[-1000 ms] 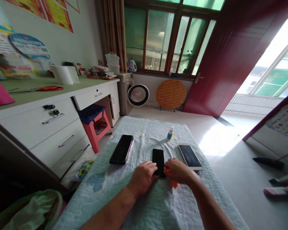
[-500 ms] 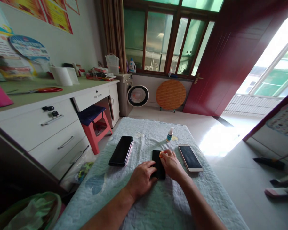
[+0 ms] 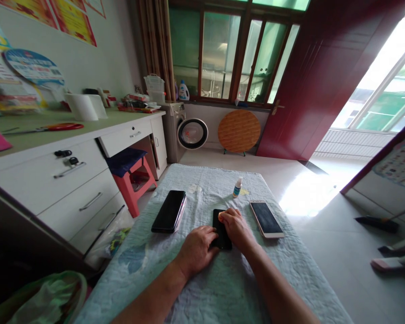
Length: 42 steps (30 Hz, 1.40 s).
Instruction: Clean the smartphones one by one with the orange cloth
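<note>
A black smartphone [image 3: 225,242] lies face up on the quilted cloth in front of me. My left hand [image 3: 198,248] grips its left side, fingertips over the edge and the thumb at the lower end. In my right hand [image 3: 235,226] a small orange wiping pad [image 3: 220,216] is pinched and pressed to the upper part of the screen; most of the pad is hidden by the fingers. To the left rests a stack of dark phones [image 3: 169,211]. A white-framed phone [image 3: 266,219] lies to the right. Beyond my hands stands a small spray bottle [image 3: 237,187], upright.
The pale blue quilted cloth [image 3: 202,180] covers the table. On the left are a white drawer desk [image 3: 70,175] and a red stool [image 3: 132,191]. A washing machine [image 3: 174,135] with its door open and a round wooden tabletop [image 3: 239,131] stand at the back.
My right hand has slid a little left across the phone's screen with the orange pad. My left hand keeps its hold on the phone. The whole view has shifted slightly.
</note>
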Each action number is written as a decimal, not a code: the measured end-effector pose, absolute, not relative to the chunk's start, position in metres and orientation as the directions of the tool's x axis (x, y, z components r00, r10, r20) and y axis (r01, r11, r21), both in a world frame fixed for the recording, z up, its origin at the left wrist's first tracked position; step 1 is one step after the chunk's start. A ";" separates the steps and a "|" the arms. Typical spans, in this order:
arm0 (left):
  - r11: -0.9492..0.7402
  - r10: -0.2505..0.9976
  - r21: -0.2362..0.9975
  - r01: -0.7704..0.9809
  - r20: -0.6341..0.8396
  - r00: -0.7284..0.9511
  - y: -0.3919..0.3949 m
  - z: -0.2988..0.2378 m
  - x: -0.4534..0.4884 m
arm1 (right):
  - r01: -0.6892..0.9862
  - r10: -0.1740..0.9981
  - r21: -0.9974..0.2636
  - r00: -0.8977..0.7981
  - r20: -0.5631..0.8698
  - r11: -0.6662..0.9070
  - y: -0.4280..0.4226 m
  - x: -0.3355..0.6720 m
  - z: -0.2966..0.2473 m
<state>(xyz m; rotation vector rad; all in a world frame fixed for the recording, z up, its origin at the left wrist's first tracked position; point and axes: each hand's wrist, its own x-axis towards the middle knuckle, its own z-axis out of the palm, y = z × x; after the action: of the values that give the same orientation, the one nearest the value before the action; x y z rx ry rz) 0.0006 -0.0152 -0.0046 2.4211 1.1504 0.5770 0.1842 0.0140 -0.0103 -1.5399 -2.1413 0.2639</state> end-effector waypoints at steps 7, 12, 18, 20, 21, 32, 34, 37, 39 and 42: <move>-0.608 0.774 0.505 0.613 0.203 0.600 -0.012 -0.009 -0.003 | 0.881 0.942 -0.376 -0.187 0.280 0.286 0.028 0.185 -0.024; -0.584 0.786 0.536 0.609 0.187 0.589 -0.012 -0.007 -0.003 | 0.859 0.928 -0.374 -0.266 0.260 0.351 0.021 0.183 -0.021; -0.536 0.820 0.561 0.631 0.170 0.546 -0.012 -0.002 -0.005 | 0.782 0.887 -0.418 -0.410 0.213 0.462 0.004 0.181 -0.005; -0.535 0.819 0.558 0.634 0.160 0.551 -0.012 -0.002 -0.005 | 0.751 0.867 -0.436 -0.454 0.205 0.496 0.002 0.182 -0.002; -0.535 0.818 0.560 0.632 0.159 0.553 -0.011 -0.002 -0.005 | 0.746 0.864 -0.438 -0.463 0.200 0.501 0.001 0.182 -0.001; -0.572 0.810 0.571 0.589 0.281 0.514 -0.004 -0.017 -0.009 | 0.862 0.925 -0.341 -0.325 0.197 0.376 0.015 0.169 -0.011; -0.570 0.810 0.577 0.585 0.272 0.520 -0.002 -0.020 -0.010 | 0.851 0.918 -0.347 -0.349 0.189 0.394 0.012 0.167 -0.010; -0.554 0.816 0.589 0.588 0.243 0.525 -0.001 -0.024 -0.011 | 0.831 0.901 -0.348 -0.402 0.164 0.434 0.007 0.165 -0.007; -0.551 0.814 0.592 0.588 0.226 0.536 0.000 -0.026 -0.011 | 0.821 0.888 -0.339 -0.438 0.142 0.460 0.003 0.163 -0.005; -0.559 0.803 0.595 0.578 0.213 0.557 0.002 -0.025 -0.011 | 0.805 0.869 -0.333 -0.482 0.114 0.491 -0.004 0.161 -0.001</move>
<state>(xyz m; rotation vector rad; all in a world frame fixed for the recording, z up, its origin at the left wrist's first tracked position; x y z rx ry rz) -0.0107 0.0020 -0.0254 2.3316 1.1132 0.6524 0.1605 -0.0035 -0.0009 -1.4217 -2.4711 0.3419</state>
